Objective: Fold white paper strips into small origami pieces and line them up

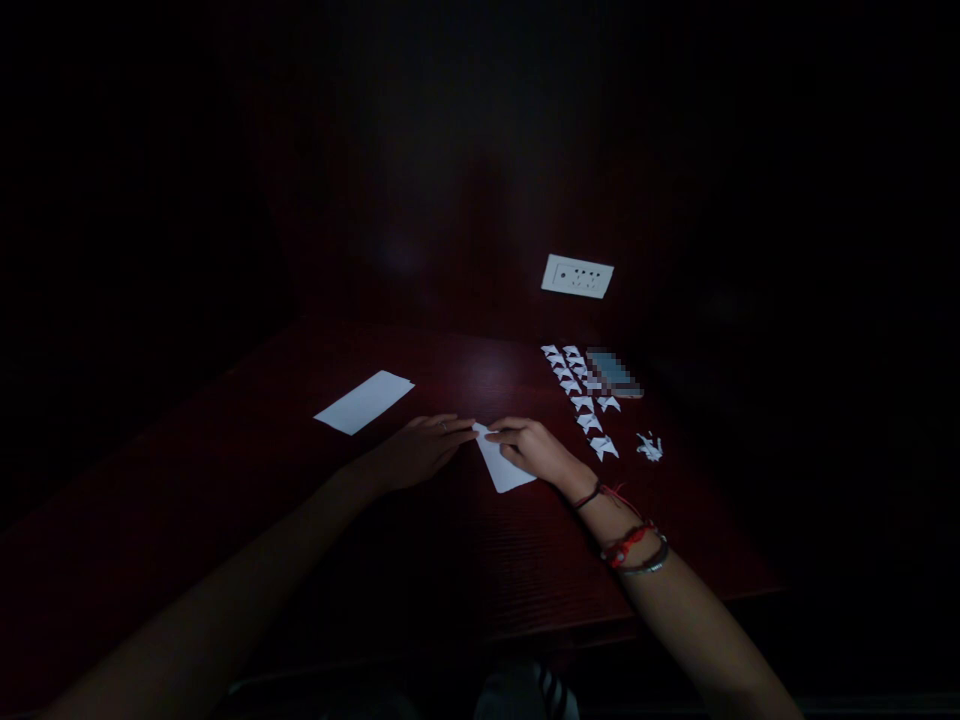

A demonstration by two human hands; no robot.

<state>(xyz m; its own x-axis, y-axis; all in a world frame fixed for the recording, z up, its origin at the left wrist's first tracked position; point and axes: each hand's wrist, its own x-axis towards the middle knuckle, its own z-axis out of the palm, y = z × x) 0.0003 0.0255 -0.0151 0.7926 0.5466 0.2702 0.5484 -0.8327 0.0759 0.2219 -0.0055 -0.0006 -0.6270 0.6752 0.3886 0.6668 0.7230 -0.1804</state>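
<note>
A small white paper strip lies on the dark red table between my hands. My left hand rests flat, fingers stretched toward the strip's top corner and touching it. My right hand lies on the strip, fingers pressed together pinching its upper edge. Red and dark bracelets circle my right wrist.
A larger white sheet lies to the left. Rows of several small folded white paper pieces lie to the right, beside a phone and a crumpled scrap. A white wall socket sits behind. The room is very dark.
</note>
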